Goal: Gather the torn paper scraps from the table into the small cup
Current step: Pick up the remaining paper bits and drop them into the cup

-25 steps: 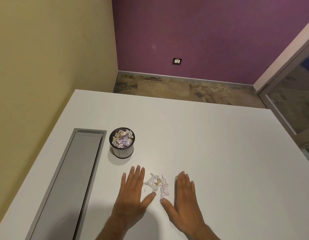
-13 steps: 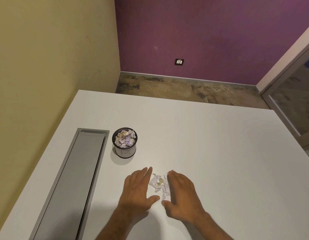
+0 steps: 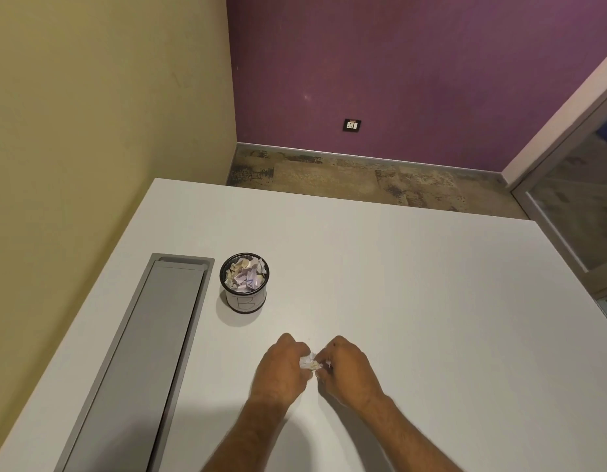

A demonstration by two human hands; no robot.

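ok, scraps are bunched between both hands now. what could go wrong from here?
1. The small black cup with the white label already looks heaped with paper, so the new wad may spill off.
2. The crumpled white paper scraps are only pinched between the left hand and right hand; bits could drop on the lift.

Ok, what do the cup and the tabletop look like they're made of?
Small cup: dark, probably metal mesh, going by its thin black rim; a white paper label is wrapped round it. Table: smooth matte white, likely laminate, no grain showing. The scraps gripped between both hands are crumpled paper.
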